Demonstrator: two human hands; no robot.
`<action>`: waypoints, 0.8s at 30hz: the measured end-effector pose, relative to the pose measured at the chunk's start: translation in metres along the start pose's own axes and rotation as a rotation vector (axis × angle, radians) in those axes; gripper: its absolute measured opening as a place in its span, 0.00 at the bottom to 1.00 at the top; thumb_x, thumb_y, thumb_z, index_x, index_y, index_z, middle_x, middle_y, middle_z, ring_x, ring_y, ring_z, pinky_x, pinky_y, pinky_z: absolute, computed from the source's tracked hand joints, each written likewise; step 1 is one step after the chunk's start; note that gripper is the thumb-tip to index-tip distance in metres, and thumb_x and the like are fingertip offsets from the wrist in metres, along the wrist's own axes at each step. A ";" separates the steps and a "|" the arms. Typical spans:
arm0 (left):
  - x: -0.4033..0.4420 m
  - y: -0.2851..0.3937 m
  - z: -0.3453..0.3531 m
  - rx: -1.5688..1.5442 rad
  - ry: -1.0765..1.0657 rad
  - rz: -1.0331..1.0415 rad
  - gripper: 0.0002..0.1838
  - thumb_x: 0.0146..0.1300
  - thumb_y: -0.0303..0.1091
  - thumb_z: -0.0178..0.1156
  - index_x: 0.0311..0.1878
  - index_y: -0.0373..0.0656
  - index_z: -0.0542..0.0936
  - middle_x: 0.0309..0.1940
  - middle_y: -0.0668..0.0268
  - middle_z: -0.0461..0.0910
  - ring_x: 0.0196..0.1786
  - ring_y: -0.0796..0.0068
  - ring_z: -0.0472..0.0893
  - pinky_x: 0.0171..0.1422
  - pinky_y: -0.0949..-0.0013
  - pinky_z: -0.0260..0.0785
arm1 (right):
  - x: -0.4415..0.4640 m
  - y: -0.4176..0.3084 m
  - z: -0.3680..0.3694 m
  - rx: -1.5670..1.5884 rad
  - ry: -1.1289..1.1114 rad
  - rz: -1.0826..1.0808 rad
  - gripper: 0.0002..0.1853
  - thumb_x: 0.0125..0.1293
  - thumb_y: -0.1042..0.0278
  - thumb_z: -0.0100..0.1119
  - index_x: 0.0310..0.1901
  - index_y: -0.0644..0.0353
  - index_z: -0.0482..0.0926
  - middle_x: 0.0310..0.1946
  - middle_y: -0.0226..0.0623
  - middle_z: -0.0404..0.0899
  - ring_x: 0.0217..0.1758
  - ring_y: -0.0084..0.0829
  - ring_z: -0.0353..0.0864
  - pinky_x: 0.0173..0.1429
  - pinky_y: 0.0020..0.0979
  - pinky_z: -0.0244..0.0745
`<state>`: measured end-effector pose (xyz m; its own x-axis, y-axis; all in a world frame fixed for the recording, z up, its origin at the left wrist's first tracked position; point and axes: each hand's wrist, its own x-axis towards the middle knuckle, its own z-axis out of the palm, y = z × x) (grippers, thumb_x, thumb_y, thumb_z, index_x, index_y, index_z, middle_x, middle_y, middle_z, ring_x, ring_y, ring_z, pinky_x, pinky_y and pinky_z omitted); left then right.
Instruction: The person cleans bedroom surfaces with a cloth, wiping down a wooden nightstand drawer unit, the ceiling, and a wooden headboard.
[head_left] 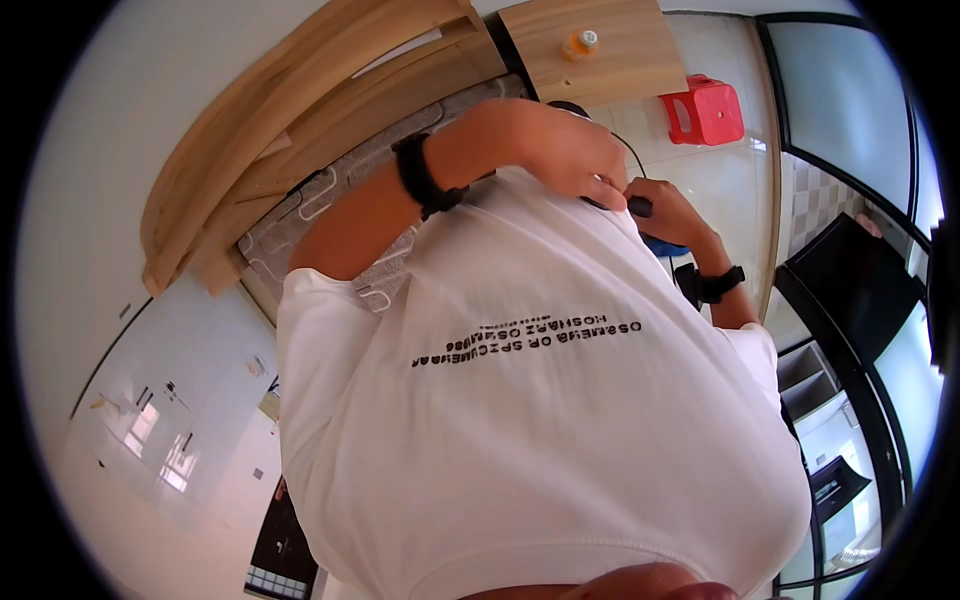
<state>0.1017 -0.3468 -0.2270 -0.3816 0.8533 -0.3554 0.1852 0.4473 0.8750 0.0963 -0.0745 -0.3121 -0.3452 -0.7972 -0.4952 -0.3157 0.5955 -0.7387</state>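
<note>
Beyond the grip stand a wooden table (625,55) and red stool (722,110); the left hand (588,160) clamps a black object (640,206); the right hand (668,212) is unclear.

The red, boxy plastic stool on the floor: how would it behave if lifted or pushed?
The red, boxy plastic stool would probably feel light for its size, given its plastic look and open side. Its flat-sided shape seems unlikely to roll. On the shiny, pale floor, it may slide when pushed.
</note>
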 end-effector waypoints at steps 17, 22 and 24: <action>0.057 -0.041 0.012 -0.047 -0.038 -0.143 0.17 0.64 0.45 0.63 0.47 0.41 0.79 0.42 0.58 0.80 0.45 0.61 0.80 0.48 0.62 0.72 | 0.005 0.021 -0.004 -0.260 0.692 -0.084 0.06 0.60 0.69 0.65 0.38 0.56 0.81 0.33 0.35 0.82 0.34 0.40 0.82 0.37 0.36 0.75; 0.080 -0.038 0.019 0.151 -0.110 -0.147 0.24 0.61 0.55 0.63 0.43 0.40 0.82 0.37 0.58 0.83 0.42 0.61 0.81 0.47 0.62 0.73 | 0.019 0.015 -0.029 -0.477 0.784 -0.094 0.06 0.63 0.64 0.62 0.38 0.54 0.79 0.32 0.34 0.82 0.34 0.41 0.82 0.36 0.38 0.76; 0.081 -0.036 0.021 0.182 -0.123 -0.158 0.25 0.61 0.56 0.62 0.41 0.40 0.82 0.37 0.58 0.83 0.42 0.61 0.81 0.46 0.62 0.72 | 0.025 0.020 -0.033 -0.523 0.702 -0.003 0.06 0.64 0.63 0.61 0.38 0.54 0.78 0.32 0.34 0.82 0.34 0.43 0.82 0.36 0.40 0.76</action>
<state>0.0829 -0.2877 -0.2939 -0.3084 0.7901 -0.5298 0.2964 0.6090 0.7357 0.0524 -0.0795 -0.3240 -0.7542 -0.6560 0.0295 -0.6225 0.6999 -0.3500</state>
